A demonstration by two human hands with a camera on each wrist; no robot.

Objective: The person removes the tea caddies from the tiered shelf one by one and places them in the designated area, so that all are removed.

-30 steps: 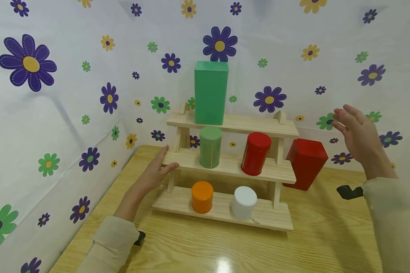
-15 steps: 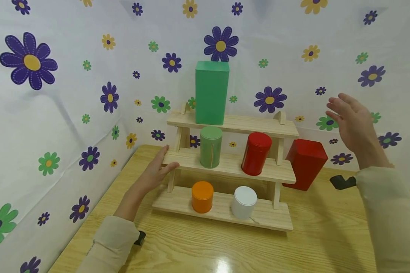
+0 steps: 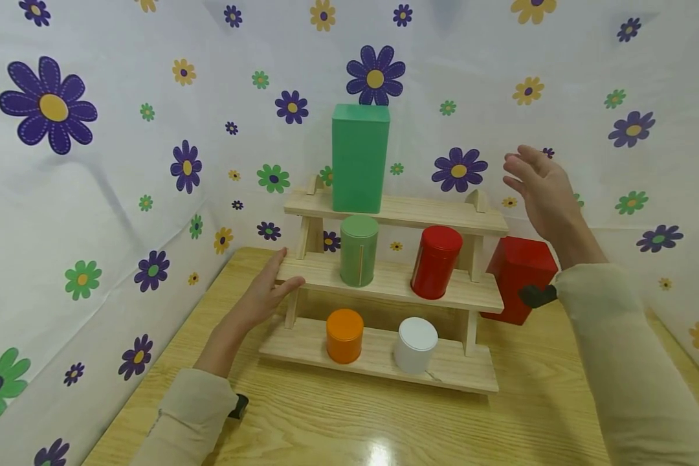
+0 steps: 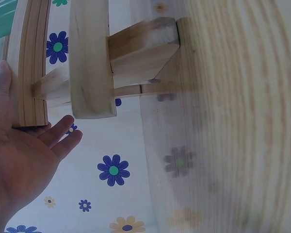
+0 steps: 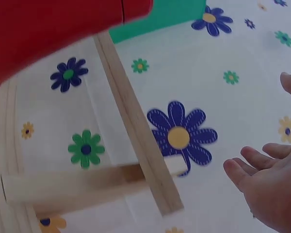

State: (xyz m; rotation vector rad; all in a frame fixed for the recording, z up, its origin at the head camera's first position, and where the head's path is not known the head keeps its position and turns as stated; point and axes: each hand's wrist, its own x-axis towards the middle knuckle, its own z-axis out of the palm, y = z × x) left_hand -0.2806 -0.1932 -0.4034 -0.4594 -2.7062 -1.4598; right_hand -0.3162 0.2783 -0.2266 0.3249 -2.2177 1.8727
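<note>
A three-tier wooden display shelf [image 3: 393, 278] stands on the table. My left hand [image 3: 261, 294] grips the left end of its middle tier. In the left wrist view, that board [image 4: 31, 73] sits between the thumb and fingers of my left hand [image 4: 24, 165]. My right hand [image 3: 544, 194] is raised in the air near the shelf's top right end, fingers extended and holding nothing. A tall green box [image 3: 360, 158] stands on the top tier. On the middle tier are a light green canister [image 3: 358, 252] and a red canister [image 3: 437, 262]. An orange tin [image 3: 345, 335] and a white tin [image 3: 416, 345] occupy the bottom tier.
A red box [image 3: 518, 272] stands on the wooden table [image 3: 326, 421], behind the shelf's right end. White cloth [image 3: 221, 39] printed with flowers hangs at the back and left.
My right hand has moved left and upward, toward the shelf's top right end. My left hand, the shelf and the items on it have stayed put.
</note>
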